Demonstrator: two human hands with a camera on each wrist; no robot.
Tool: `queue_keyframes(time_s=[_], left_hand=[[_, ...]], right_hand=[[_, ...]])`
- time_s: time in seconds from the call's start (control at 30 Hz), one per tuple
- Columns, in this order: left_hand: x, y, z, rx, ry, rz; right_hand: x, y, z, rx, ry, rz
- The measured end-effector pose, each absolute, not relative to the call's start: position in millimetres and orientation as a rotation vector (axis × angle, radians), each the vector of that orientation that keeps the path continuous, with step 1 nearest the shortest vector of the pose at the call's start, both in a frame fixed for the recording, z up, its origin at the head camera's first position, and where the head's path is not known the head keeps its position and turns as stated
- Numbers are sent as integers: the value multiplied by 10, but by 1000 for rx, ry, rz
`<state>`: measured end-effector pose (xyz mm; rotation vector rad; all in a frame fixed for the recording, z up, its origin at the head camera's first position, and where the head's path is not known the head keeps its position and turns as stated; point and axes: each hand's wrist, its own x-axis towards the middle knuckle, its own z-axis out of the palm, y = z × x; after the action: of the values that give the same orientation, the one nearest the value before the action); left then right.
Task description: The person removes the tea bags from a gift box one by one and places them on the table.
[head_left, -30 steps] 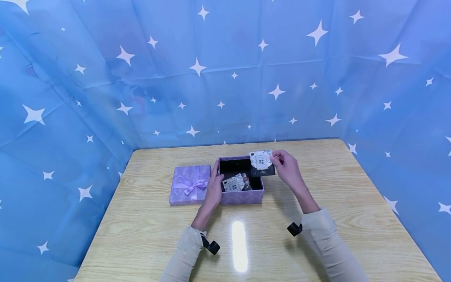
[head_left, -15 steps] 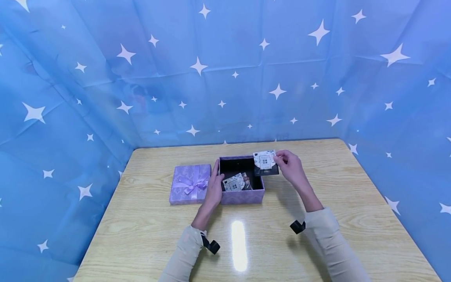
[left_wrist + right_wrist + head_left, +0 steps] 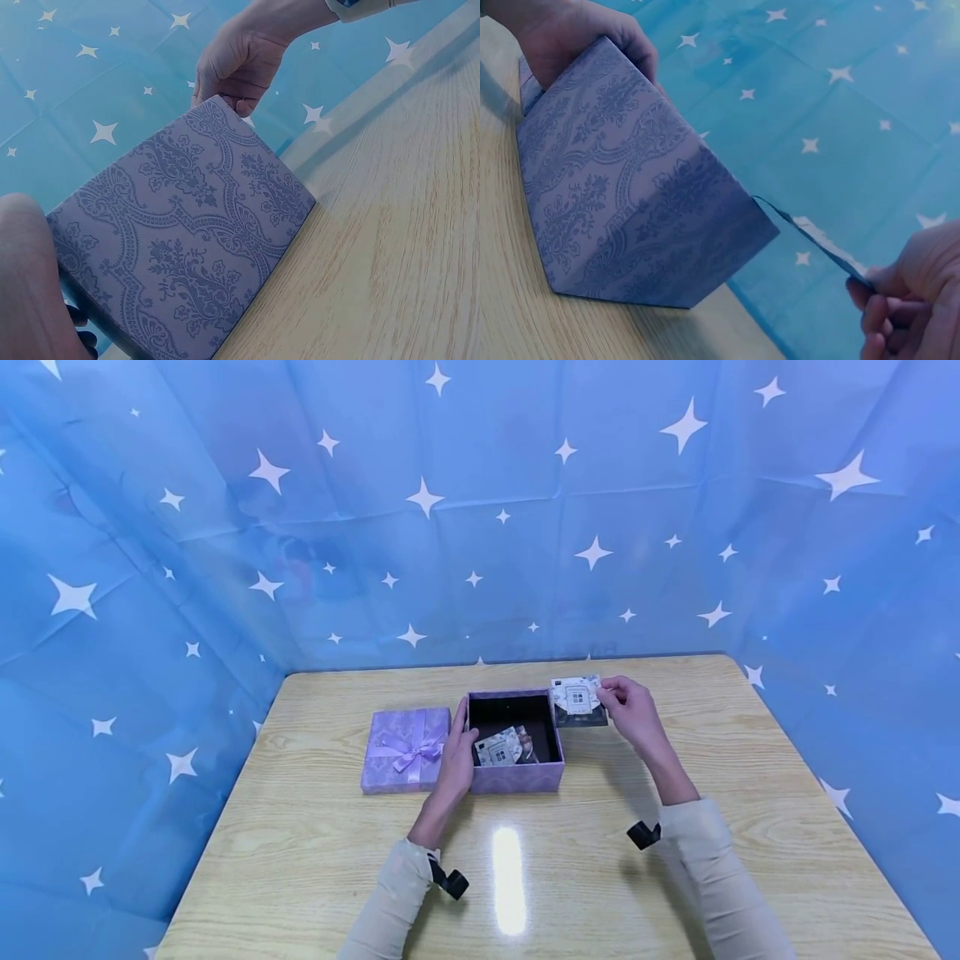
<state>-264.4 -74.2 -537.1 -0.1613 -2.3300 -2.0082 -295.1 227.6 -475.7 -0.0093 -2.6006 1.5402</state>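
Note:
A purple patterned gift box (image 3: 517, 781) stands without its lid near the middle of the table. My left hand (image 3: 452, 764) grips its left wall, thumb over the rim. Between thumb and fingers, my right hand (image 3: 632, 714) pinches the right edge of a flat black-and-white packet (image 3: 577, 697), held above the table just off the box's right rim. In the right wrist view that packet (image 3: 821, 240) appears almost edge-on. A similar packet (image 3: 498, 749) lies inside the box, with a small brownish patch at its right side. The print is too small to read.
The purple lid (image 3: 393, 756) with a ribbon bow lies left of the box, close to the left hand. Beneath everything is a light wooden table (image 3: 315, 860). A blue star-patterned curtain (image 3: 480, 543) hangs behind it and along its sides.
My right hand has carried the packet to the right, from over the box's right part to beyond its rim. The left hand and the box stay about where they were.

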Motion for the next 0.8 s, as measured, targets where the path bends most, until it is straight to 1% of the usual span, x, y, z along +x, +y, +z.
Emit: queue_keyframes(time_s=[0.37, 0.8], left_hand=[[-2635, -747, -5368, -167, -2334, -1993], [-2643, -755, -5370, -174, -2365, -1972]], right_hand=[[-3015, 2450, -4796, -56, -2580, 1615], [-3121, 2625, -4958, -109, -2569, 1677]])
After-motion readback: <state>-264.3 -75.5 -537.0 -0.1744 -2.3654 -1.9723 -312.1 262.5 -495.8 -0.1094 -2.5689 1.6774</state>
